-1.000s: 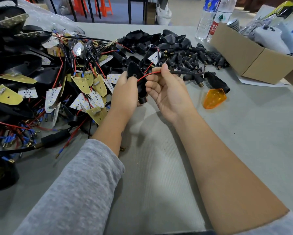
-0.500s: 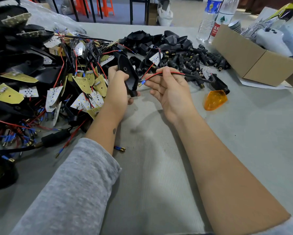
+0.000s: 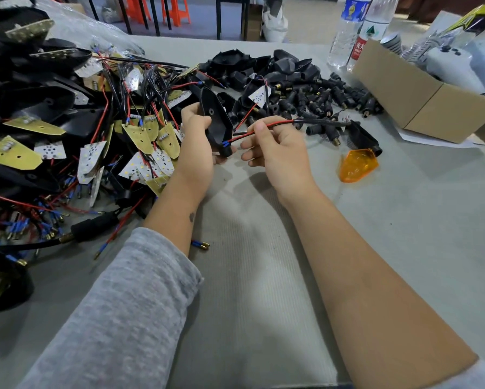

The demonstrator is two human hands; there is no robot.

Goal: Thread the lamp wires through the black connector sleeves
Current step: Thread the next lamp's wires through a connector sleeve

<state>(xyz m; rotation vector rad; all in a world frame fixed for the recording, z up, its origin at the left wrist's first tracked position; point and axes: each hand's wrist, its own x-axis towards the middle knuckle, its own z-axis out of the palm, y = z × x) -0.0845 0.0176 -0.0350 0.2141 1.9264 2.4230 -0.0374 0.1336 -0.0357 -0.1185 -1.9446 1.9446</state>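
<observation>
The black lamp housing [image 3: 216,122] is gripped by the left hand [image 3: 198,147]; the red wire [image 3: 259,130] is pinched by the right hand's [image 3: 280,153] thumb and forefinger, its tip at the housing's lower end

A single wide-angle head camera looks forward and down, close over the forearms, at the grey table [image 3: 404,248]; chairs show beyond its far edge.

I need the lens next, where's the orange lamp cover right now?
The orange lamp cover lies on the table, just right of the right hand, below the black connector sleeves.
</observation>
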